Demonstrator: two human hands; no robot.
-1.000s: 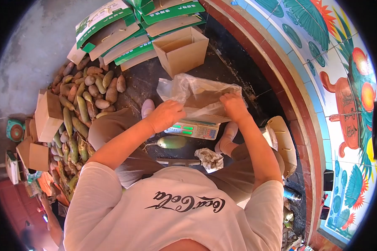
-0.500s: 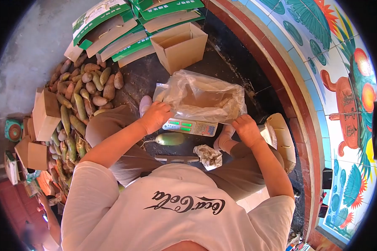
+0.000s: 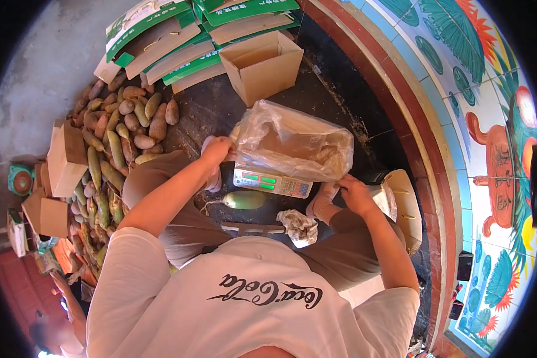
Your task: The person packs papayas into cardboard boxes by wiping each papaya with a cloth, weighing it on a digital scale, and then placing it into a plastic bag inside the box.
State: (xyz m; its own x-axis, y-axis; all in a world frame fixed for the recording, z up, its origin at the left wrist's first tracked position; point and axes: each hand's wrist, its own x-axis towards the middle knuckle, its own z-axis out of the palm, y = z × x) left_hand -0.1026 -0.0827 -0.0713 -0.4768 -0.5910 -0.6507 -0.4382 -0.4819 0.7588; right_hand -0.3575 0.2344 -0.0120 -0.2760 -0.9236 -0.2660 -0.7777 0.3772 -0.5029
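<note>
A cardboard box lined with a clear plastic bag (image 3: pixel 292 140) stands on an electronic scale (image 3: pixel 272 182) with a green display. My left hand (image 3: pixel 217 150) grips the bag's left edge at the box's near-left corner. My right hand (image 3: pixel 356 192) is at the box's near-right corner and pinches the bag's lower edge there. A single green fruit (image 3: pixel 244 199) lies on the dark floor just in front of the scale, between my knees.
A heap of green and brown fruit (image 3: pixel 116 140) lies at the left, with small cardboard boxes (image 3: pixel 65 156) beside it. An open empty carton (image 3: pixel 261 64) and flat green-printed cartons (image 3: pixel 173 42) lie beyond. Crumpled paper (image 3: pixel 299 226) is near my right knee. A painted wall runs along the right.
Both hands left the top of the bag and dropped to the box's sides. The left hand moved out to the left corner, the right hand down to the near-right corner. The bag now stands puffed open.
</note>
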